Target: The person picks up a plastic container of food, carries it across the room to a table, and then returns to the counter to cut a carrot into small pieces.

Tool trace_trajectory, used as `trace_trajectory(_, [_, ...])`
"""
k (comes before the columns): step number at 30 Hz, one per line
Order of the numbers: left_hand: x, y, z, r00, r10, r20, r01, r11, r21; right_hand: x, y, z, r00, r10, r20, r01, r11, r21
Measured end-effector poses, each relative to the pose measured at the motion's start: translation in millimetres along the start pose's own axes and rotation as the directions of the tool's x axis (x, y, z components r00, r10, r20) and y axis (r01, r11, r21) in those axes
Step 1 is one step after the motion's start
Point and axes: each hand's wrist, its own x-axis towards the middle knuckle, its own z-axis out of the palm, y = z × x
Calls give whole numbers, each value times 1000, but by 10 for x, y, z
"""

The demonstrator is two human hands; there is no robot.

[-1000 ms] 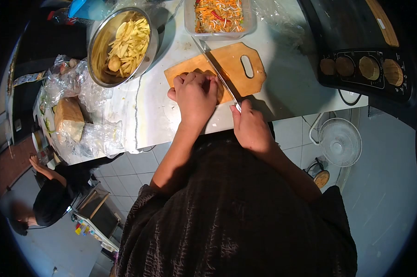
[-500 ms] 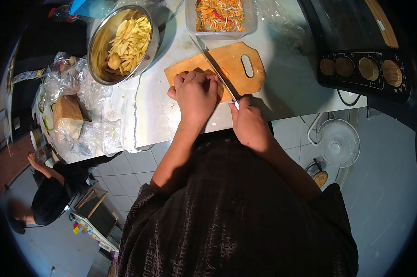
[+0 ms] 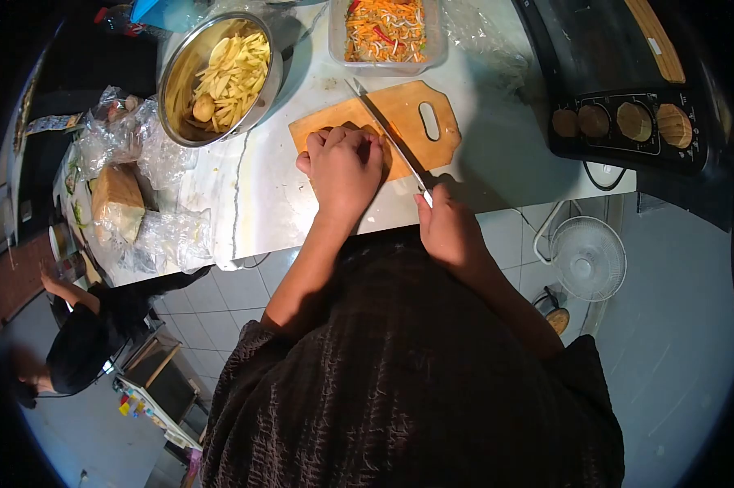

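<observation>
On the marble counter lies a wooden cutting board (image 3: 444, 150) with an oval handle hole. My left hand (image 3: 344, 172) is on the board's left part, fingers bent and closed over orange pieces that it mostly covers. My right hand (image 3: 450, 225) is closed round the white handle of a knife (image 3: 393, 138). The blade slants across the board up and to the left, just right of my left fingers, its tip past the board's far edge. A thin orange strip (image 3: 394, 128) lies along the blade's right side.
A steel bowl (image 3: 172, 106) of cut yellowish sticks stands at the upper left. Beyond the board is a plastic container (image 3: 437, 57) of shredded vegetables. Plastic bags (image 3: 176, 240) lie left, a stove (image 3: 558, 81) stands right. Another person (image 3: 82, 346) is at the lower left.
My right hand has drawn the knife slightly down and to the right. My left hand has hardly moved. The whole view has shifted slightly.
</observation>
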Motion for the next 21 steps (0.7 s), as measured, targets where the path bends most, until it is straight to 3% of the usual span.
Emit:
trace_trajectory(5, [30,-28,-44,997,53,-54,-54,998,-17,17,-43,-51,998,-53,-14,54,997,52])
trace_trajectory(10, [-2,-163,-278,995,-90,-36,88,995,-44,55,-45,-8,996,-51,74,46,997,59])
trace_trajectory(15, [-13,-315,-373,980,-195,-30,196,981,2,53,-12,-87,998,-40,54,39,999,26])
trace_trajectory(21, [-28,-296,-383,980,-195,-35,196,980,35,99,-57,-132,995,-65,75,63,998,29])
